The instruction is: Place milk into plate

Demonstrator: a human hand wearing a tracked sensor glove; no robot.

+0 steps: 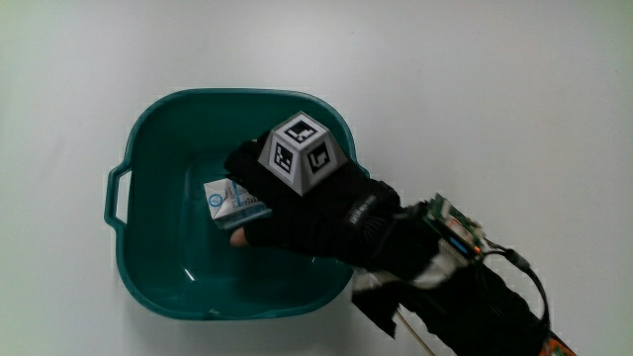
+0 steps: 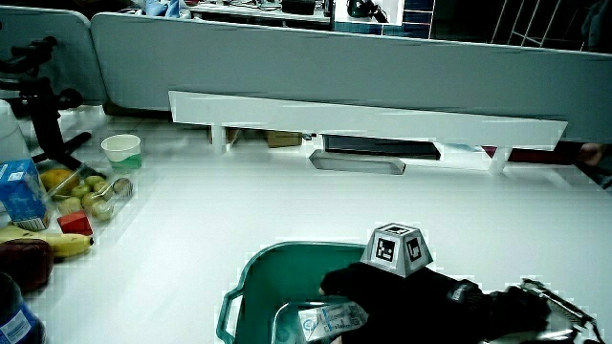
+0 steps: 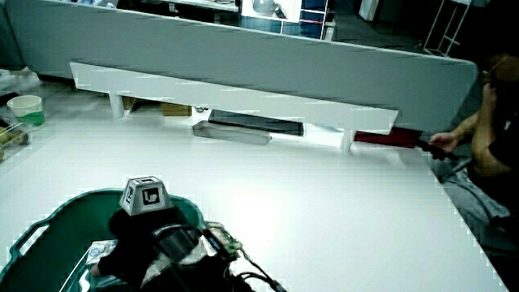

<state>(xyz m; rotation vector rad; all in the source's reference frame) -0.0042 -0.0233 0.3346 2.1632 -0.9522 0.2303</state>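
A teal tub (image 1: 166, 107) with a side handle serves as the plate; it also shows in both side views (image 2: 256, 264) (image 3: 71, 203). Inside it lies a small white and blue milk carton (image 1: 226, 200), down near the tub's floor. The black-gloved hand (image 1: 269, 194) reaches into the tub and is shut on the carton, fingers over it and thumb under it. The patterned cube (image 1: 301, 150) sits on the hand's back. In a side view the carton (image 2: 323, 321) peeks out from under the hand (image 2: 402, 294). In a side view the hand (image 3: 143, 240) hides most of the carton.
At the table's edge in a side view lie a banana (image 2: 63, 245), a tray of small fruit (image 2: 92, 195), a blue carton (image 2: 21, 191) and a paper cup (image 2: 121, 149). A low grey partition (image 2: 363, 67) with a white shelf (image 2: 363, 122) bounds the table.
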